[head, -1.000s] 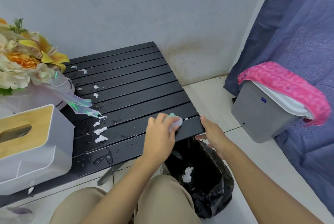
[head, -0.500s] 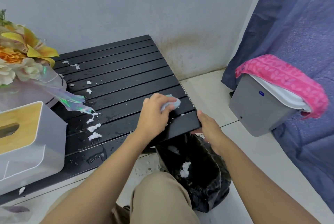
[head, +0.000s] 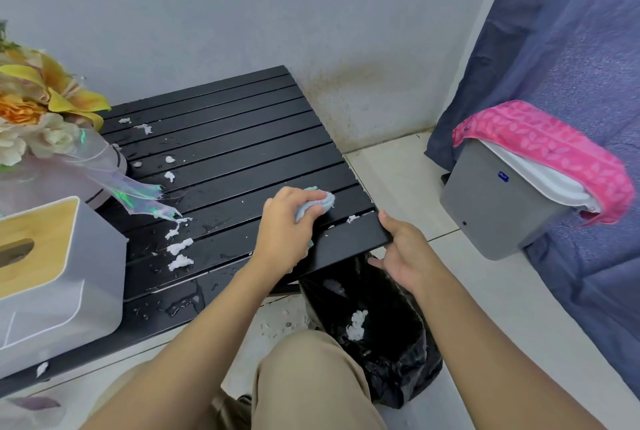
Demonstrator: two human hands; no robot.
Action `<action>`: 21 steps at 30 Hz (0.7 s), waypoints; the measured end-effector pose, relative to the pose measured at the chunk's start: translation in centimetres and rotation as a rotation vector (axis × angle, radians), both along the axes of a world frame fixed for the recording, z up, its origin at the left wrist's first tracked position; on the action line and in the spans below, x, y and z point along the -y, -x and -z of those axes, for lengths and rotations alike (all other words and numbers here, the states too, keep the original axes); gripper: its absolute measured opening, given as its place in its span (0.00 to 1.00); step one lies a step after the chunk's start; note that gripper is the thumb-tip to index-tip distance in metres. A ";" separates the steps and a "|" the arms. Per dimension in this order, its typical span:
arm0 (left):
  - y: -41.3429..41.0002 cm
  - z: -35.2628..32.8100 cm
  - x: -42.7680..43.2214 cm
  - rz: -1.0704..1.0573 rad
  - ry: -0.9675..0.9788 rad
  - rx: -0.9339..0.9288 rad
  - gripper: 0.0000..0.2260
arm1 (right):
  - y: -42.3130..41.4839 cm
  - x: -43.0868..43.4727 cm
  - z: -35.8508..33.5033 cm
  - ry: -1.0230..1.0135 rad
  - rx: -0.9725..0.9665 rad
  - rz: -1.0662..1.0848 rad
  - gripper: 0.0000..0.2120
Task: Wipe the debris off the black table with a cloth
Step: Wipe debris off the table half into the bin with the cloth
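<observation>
Grey wall and pale floor tiles are framing the black table (head: 221, 138) in the head view, its slats glistening with wet streaks. The left hand (head: 282, 239) is clenching a balled blue cloth (head: 317, 202) and pressing it on the slats near the front right corner. Compared with a second ago, the cloth is sitting a little further back from the front edge, so a fresh sweep toward the corner is probably starting. A small crumb (head: 352, 219) is lying between the cloth and the corner. The right hand (head: 407, 251) is waiting at that corner, thumb on top and fingers curling beneath. Whether it is grasping the table edge or the rim of the black bag (head: 391, 353) below, I cannot tell. White bits are already lying inside the bag. Larger white clumps (head: 180, 251) are waiting near the tissue box (head: 59, 273), so much wiping is remaining.
</observation>
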State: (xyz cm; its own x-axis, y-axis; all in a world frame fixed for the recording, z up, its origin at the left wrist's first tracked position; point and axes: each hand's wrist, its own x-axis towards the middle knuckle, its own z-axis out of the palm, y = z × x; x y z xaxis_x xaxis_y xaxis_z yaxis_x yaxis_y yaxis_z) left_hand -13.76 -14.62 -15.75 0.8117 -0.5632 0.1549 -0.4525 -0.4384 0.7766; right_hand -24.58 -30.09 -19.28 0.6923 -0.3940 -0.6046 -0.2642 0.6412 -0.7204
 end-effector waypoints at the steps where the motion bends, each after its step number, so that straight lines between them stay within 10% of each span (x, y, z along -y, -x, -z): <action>1: 0.1 0.1 -0.1 -0.013 0.014 -0.007 0.09 | 0.0 0.1 0.0 -0.030 0.011 0.029 0.09; 18: 2.2 1.7 0.7 -0.032 -0.153 0.400 0.10 | -2.1 -0.4 -0.4 0.169 0.049 0.075 0.17; 21: 2.6 1.8 0.8 0.216 -0.190 0.522 0.12 | -2.2 -0.6 -0.5 0.187 0.016 0.103 0.19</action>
State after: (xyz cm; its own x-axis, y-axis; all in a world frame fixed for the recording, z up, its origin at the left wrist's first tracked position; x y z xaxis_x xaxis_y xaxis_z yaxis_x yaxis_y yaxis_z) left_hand -16.40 -15.37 -17.52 0.5189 -0.7642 0.3831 -0.8480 -0.4033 0.3440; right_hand -22.41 -29.45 -18.82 0.6516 -0.5674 -0.5035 -0.1916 0.5192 -0.8329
